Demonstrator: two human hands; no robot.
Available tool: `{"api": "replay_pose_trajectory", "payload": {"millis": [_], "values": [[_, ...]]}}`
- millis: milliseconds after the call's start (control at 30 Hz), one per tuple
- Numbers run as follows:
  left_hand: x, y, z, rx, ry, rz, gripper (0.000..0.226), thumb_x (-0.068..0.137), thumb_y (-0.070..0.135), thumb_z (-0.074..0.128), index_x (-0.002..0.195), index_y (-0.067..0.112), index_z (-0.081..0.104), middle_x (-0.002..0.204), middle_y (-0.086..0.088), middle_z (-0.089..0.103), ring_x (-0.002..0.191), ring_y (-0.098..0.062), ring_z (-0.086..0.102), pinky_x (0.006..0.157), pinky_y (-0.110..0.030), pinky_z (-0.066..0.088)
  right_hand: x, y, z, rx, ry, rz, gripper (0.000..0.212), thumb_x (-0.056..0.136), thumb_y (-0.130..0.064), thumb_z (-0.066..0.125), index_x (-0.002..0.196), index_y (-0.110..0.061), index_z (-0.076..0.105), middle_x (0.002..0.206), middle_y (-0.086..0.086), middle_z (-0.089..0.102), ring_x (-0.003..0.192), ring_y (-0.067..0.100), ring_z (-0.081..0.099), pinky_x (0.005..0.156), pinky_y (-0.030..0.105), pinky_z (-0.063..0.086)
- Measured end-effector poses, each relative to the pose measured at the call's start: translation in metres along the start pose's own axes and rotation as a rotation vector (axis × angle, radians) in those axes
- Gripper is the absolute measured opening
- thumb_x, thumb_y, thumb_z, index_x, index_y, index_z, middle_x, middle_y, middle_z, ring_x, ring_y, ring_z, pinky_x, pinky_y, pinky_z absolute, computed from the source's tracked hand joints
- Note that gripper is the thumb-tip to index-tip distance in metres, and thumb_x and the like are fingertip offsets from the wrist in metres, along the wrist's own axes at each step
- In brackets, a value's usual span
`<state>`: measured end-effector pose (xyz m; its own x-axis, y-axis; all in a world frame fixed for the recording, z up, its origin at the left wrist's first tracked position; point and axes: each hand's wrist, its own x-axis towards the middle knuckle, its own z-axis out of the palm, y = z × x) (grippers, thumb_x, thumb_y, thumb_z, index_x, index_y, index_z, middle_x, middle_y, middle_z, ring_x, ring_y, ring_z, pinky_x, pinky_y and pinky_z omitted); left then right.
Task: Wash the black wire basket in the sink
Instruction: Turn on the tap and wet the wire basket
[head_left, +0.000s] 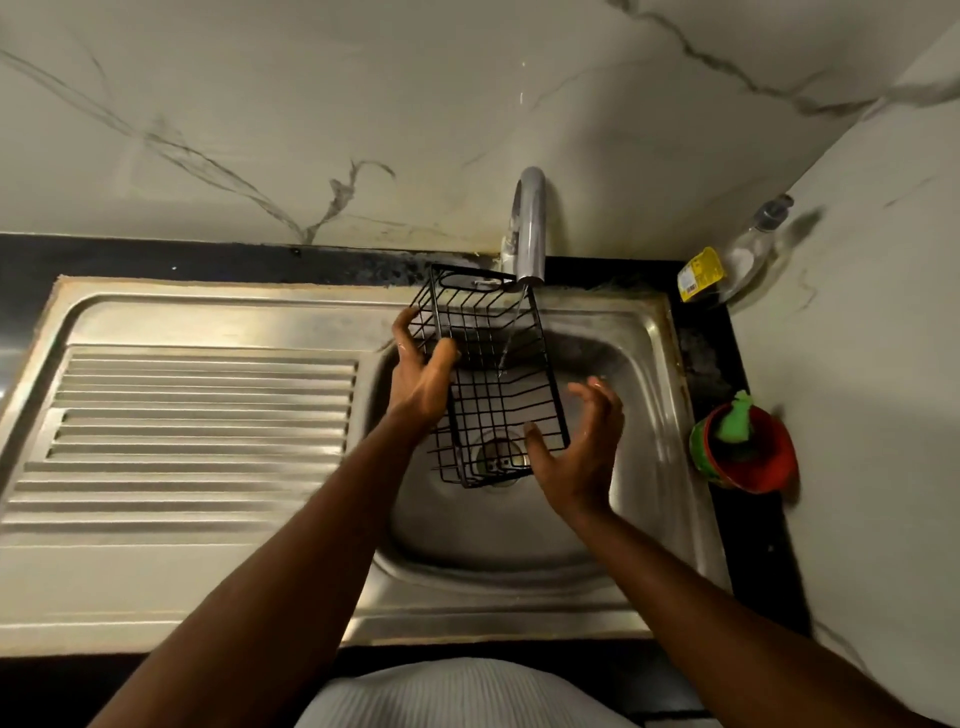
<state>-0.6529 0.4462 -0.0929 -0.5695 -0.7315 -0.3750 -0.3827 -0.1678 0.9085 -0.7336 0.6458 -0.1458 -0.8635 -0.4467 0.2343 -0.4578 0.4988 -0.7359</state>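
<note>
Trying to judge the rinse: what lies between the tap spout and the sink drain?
In the head view, the black wire basket, tilted and gripped by the left hand, lies between tap spout and drain; a water stream runs through it.

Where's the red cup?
In the head view, the red cup sits on the black counter just right of the sink, beside the wall, with a green scrubber sticking out of it.

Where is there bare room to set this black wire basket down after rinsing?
The ribbed steel draining board, left of the basin, is bare, as is the flat steel rim in front. Crowded: the black counter strip on the right holds a red cup with green scrubber and a clear plastic bottle.
</note>
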Motion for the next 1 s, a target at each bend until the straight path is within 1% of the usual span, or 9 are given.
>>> {"api": "replay_pose_trajectory", "payload": {"millis": [67, 133, 233, 333, 433, 600, 733, 867, 1000], "values": [[0.001, -0.003, 0.002, -0.045, -0.011, 0.011, 0.070, 0.084, 0.053, 0.054, 0.145, 0.057, 0.020, 0.098, -0.004, 0.066, 0.094, -0.033, 0.068, 0.092, -0.068, 0.056, -0.008, 0.006, 0.005, 0.058, 0.005, 0.343, 0.073, 0.078, -0.038, 0.085, 0.136, -0.010, 0.050, 0.140, 0.005, 0.048, 0.126, 0.019, 0.048, 0.100, 0.024, 0.043], [0.002, -0.005, 0.004, -0.071, -0.008, 0.011, 0.071, 0.083, 0.053, 0.053, 0.146, 0.056, 0.021, 0.096, -0.007, 0.066, 0.089, -0.032, 0.066, 0.091, -0.067, 0.054, -0.013, 0.011, 0.008, 0.279, -0.206, 0.680, 0.060, 0.083, -0.046, 0.077, 0.128, -0.012, 0.056, 0.127, 0.003, 0.061, 0.108, 0.022, 0.062, 0.084, 0.031, 0.051], [0.001, -0.012, 0.005, -0.084, 0.006, -0.013, 0.070, 0.084, 0.052, 0.053, 0.147, 0.055, 0.020, 0.101, -0.012, 0.065, 0.092, -0.033, 0.067, 0.088, -0.062, 0.055, -0.013, 0.007, 0.001, 0.602, -0.447, 0.960, 0.021, 0.099, -0.014, 0.062, 0.119, -0.019, 0.063, 0.108, 0.014, 0.074, 0.087, 0.029, 0.074, 0.079, 0.044, 0.062], [-0.002, -0.012, 0.004, -0.125, 0.024, -0.027, 0.065, 0.088, 0.044, 0.060, 0.145, 0.040, 0.028, 0.106, -0.006, 0.066, 0.096, -0.023, 0.066, 0.082, -0.042, 0.056, 0.001, 0.008, -0.011, 0.532, -0.519, 0.918, 0.031, 0.096, 0.001, 0.054, 0.117, -0.017, 0.066, 0.106, 0.021, 0.074, 0.084, 0.033, 0.076, 0.078, 0.050, 0.064], [0.003, -0.007, 0.001, -0.116, 0.175, -0.101, 0.043, 0.099, 0.037, 0.064, 0.129, 0.017, 0.041, 0.109, -0.006, 0.062, 0.098, -0.021, 0.063, 0.090, -0.042, 0.058, 0.021, 0.011, -0.026, 0.413, -0.637, 0.860, 0.032, 0.097, 0.002, 0.044, 0.113, -0.013, 0.068, 0.104, 0.028, 0.072, 0.081, 0.038, 0.076, 0.071, 0.046, 0.064], [0.017, -0.004, -0.012, -0.061, 0.210, -0.203, 0.062, 0.089, 0.052, 0.071, 0.129, 0.017, 0.040, 0.113, -0.009, 0.062, 0.098, -0.023, 0.064, 0.083, -0.040, 0.059, 0.059, 0.018, -0.044, 0.173, -0.851, 0.695, 0.043, 0.101, 0.002, 0.029, 0.110, -0.016, 0.067, 0.099, 0.024, 0.074, 0.078, 0.036, 0.077, 0.072, 0.045, 0.064], [0.031, -0.009, -0.028, -0.256, 0.039, -0.318, 0.079, 0.082, 0.051, 0.075, 0.141, 0.030, 0.027, 0.125, -0.019, 0.061, 0.106, -0.034, 0.069, 0.078, -0.048, 0.063, 0.085, 0.026, -0.055, -0.016, -0.915, 0.581, 0.041, 0.102, 0.001, 0.031, 0.113, -0.019, 0.064, 0.102, 0.020, 0.072, 0.073, 0.030, 0.078, 0.065, 0.036, 0.063], [0.035, -0.011, -0.041, -0.188, -0.242, -0.465, 0.053, 0.093, 0.058, 0.060, 0.130, 0.022, 0.059, 0.120, -0.013, 0.063, 0.108, -0.035, 0.062, 0.083, -0.048, 0.056, 0.110, 0.034, -0.065, -0.151, -0.951, 0.488, 0.038, 0.101, -0.001, 0.037, 0.106, -0.024, 0.068, 0.101, 0.019, 0.072, 0.079, 0.029, 0.077, 0.069, 0.037, 0.064], [0.040, -0.021, -0.045, -0.011, -0.377, -0.465, 0.050, 0.093, 0.056, 0.067, 0.135, 0.030, 0.057, 0.122, -0.013, 0.064, 0.111, -0.041, 0.066, 0.091, -0.052, 0.058, 0.129, 0.031, -0.070, -0.199, -0.879, 0.326, 0.043, 0.093, -0.003, 0.040, 0.094, -0.033, 0.072, 0.095, 0.013, 0.074, 0.084, 0.028, 0.076, 0.072, 0.047, 0.065]]}}
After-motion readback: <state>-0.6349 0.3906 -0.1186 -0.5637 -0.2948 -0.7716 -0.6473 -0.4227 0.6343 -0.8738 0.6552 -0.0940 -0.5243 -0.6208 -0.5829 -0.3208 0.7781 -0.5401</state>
